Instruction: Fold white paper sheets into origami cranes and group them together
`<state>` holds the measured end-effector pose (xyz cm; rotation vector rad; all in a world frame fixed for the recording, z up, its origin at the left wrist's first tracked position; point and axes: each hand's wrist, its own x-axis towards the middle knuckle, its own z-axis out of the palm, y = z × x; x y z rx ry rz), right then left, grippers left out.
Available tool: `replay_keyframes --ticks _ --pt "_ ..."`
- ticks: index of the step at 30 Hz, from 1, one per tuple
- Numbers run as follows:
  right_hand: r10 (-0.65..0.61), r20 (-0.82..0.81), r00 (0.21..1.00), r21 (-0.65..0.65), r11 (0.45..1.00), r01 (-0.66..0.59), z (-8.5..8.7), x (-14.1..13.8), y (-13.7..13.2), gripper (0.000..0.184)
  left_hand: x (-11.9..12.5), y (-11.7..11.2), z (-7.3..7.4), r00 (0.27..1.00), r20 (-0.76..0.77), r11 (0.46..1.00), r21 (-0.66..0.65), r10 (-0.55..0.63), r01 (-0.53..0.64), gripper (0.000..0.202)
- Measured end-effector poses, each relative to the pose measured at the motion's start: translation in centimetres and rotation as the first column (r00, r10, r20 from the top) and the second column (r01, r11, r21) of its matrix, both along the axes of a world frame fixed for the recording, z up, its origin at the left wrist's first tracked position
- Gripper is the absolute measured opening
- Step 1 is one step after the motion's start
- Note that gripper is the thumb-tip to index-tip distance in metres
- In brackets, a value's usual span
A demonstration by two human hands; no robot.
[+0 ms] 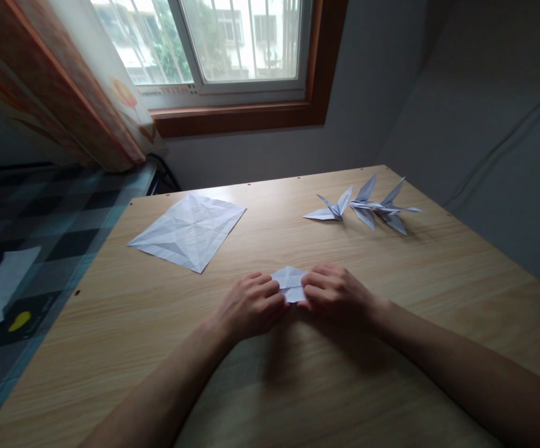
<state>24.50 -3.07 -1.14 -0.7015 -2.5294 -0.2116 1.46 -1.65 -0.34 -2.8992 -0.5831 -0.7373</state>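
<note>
Cranes (367, 205) look finished, creased sheet (188, 231) lies flat – my left hand (251, 305) and right hand (333, 292) pinch the fold (289, 280), fingers curled – seemingly midway.

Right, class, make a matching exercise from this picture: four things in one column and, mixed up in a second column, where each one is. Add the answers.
Things
1. small folded paper
2. creased flat sheet
3. folded paper figures
4. curtain

Places
A. far right part of the table
B. left of the window
C. pinched between the left hand and right hand
D. opened out on the table's left part

Pairs: 1-C, 2-D, 3-A, 4-B
</note>
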Motion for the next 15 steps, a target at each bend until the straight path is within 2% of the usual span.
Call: replay_keyframes --ticks 3,7,11,15 --pt "-0.068 -0.026 0.997 -0.072 0.995 0.066 -0.08 -0.14 -0.10 0.031 0.00 0.11 -0.22 0.999 0.012 0.994 -0.099 0.042 -0.041 0.030" --pt "-0.176 0.010 0.984 -0.229 0.958 0.173 0.09 -0.43 -0.36 0.021 -0.07 0.36 -0.53 0.992 -0.013 0.970 -0.210 0.125 -0.125 0.031" --pt "-0.224 0.053 0.973 -0.339 0.912 0.229 0.29 -0.68 -0.50 0.015 -0.18 0.47 -0.77 0.986 -0.031 0.956 -0.242 0.162 -0.165 0.025" --pt "-0.256 0.020 0.967 -0.428 0.871 0.240 0.26 -0.60 -0.50 0.008 -0.27 0.47 -0.76 0.989 -0.016 0.961 -0.235 0.147 -0.147 0.016"
